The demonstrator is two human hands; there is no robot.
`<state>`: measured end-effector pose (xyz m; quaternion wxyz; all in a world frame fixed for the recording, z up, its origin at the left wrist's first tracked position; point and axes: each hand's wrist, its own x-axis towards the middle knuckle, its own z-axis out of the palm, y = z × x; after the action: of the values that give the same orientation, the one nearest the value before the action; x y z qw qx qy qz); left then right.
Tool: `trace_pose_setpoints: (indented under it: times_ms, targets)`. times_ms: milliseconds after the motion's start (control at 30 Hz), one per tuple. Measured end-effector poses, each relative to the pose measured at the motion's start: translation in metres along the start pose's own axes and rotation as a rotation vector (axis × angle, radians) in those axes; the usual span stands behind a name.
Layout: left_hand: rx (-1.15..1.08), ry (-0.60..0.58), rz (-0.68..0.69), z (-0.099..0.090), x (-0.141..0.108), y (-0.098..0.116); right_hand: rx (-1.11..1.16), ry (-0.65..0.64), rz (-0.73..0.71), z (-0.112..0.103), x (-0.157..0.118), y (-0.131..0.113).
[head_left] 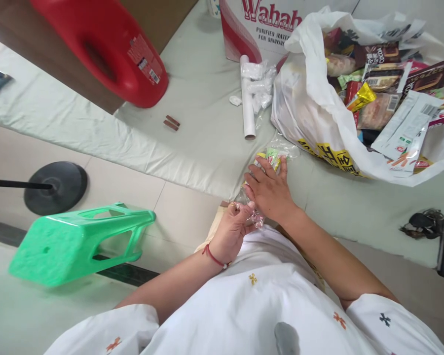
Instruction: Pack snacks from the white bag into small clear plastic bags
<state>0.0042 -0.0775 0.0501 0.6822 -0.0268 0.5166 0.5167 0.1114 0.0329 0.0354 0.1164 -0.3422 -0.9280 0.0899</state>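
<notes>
At the near edge of the cloth-covered table lies a clear plastic bag (pixel 281 144) with small yellow and green snack packets (pixel 272 157) inside. My right hand (pixel 272 190) spreads over the packets, its fingers bent around them through the film. Just below and to the left, my left hand (pixel 231 229) is closed, pinching the gathered near end of the same bag close to my body. A red cord bracelet circles my left wrist. My palms hide part of the packets.
A white carrier bag (pixel 299 108) full of snacks stands at right, near a Wahaha carton (pixel 259 29). A white tube (pixel 247 98) with crumpled plastic, two brown strips (pixel 171 123) and a red jug (pixel 114 54) are on the table. A green stool (pixel 81 241) lies left; keys (pixel 424 224) are far right.
</notes>
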Motion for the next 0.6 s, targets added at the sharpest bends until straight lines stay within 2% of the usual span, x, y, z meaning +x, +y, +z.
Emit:
trace_pose_setpoints:
  times_ms: [133,267,433,600]
  targets:
    - [0.073,0.040,-0.061,-0.007,0.008,0.002,0.025,-0.009,-0.001,-0.004,-0.001,0.003]
    - [0.176,0.043,-0.138,-0.016,0.006,0.013,0.074,-0.036,-0.002,-0.007,-0.001,0.007]
    - [0.199,0.080,-0.134,-0.018,0.007,0.031,0.210,-0.101,0.016,-0.017,-0.002,0.014]
    - [0.214,0.123,-0.110,-0.015,0.011,0.033,0.319,-0.172,-0.010,-0.027,-0.003,0.027]
